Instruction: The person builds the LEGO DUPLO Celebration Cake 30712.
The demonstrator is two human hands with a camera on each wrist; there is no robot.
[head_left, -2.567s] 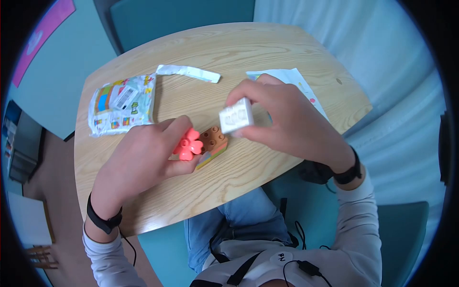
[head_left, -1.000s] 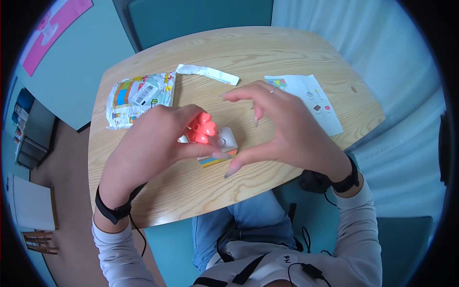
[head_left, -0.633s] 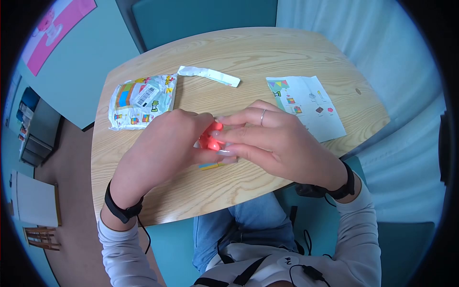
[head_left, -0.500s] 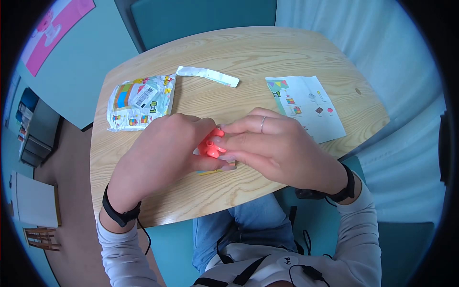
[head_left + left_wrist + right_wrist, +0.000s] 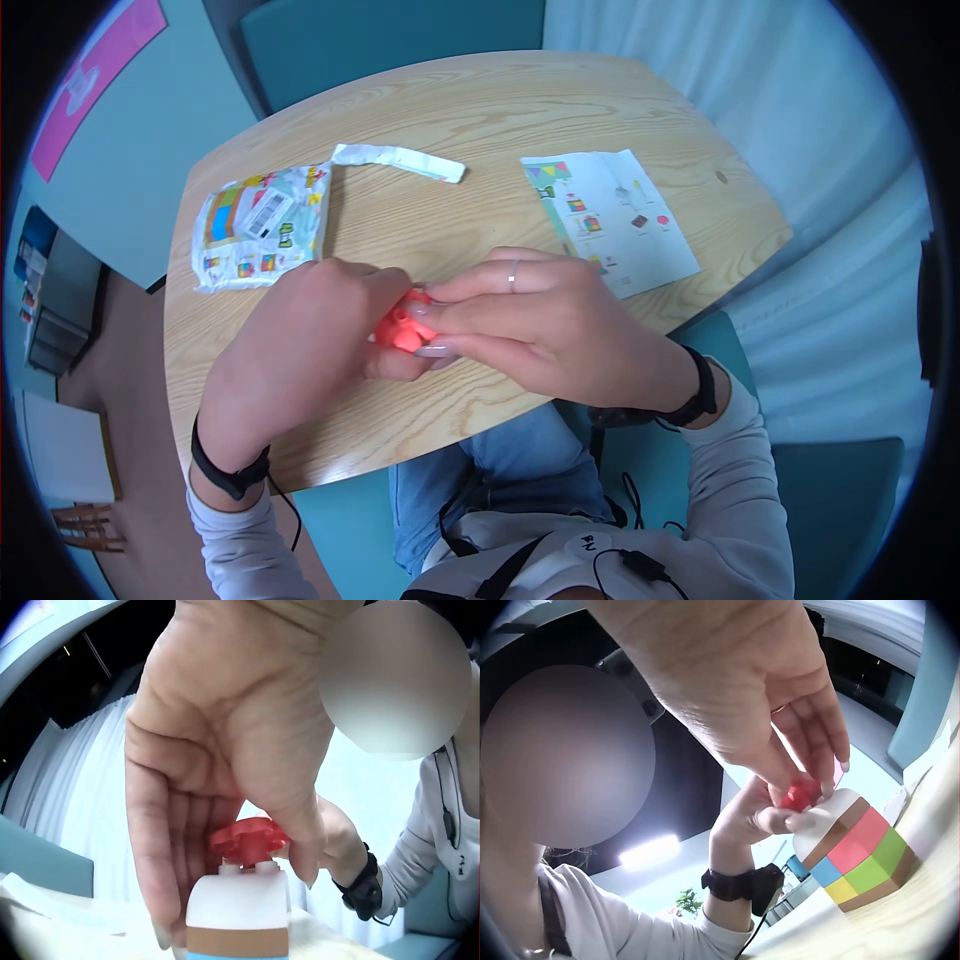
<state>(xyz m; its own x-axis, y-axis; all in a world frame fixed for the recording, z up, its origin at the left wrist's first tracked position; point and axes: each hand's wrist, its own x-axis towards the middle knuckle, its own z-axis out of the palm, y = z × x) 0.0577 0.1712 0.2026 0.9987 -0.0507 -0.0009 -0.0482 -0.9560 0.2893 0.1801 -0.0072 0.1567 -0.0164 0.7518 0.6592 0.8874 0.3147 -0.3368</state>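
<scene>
My left hand [image 5: 305,335] grips the top of a toy brick stack, fingers on one side and thumb on the other. The stack has a rounded white brick [image 5: 240,906] on top, then a brown layer, with pink [image 5: 861,838], green, blue and yellow bricks below in the right wrist view. A coral-red flower brick [image 5: 398,332] sits over the white brick's studs, its stem low among them. My right hand [image 5: 545,318] pinches the flower's right side. In the head view both hands hide nearly the whole stack.
A printed plastic bag [image 5: 262,225] lies at the table's left, a torn white strip [image 5: 400,160] behind it. On the right lies a picture instruction sheet [image 5: 620,225]. The table's near edge [image 5: 480,425] curves in front of my lap.
The white brick has gone from my right hand onto the stack. My right hand let go of it, then moved left onto the flower, which had been in my left hand.
</scene>
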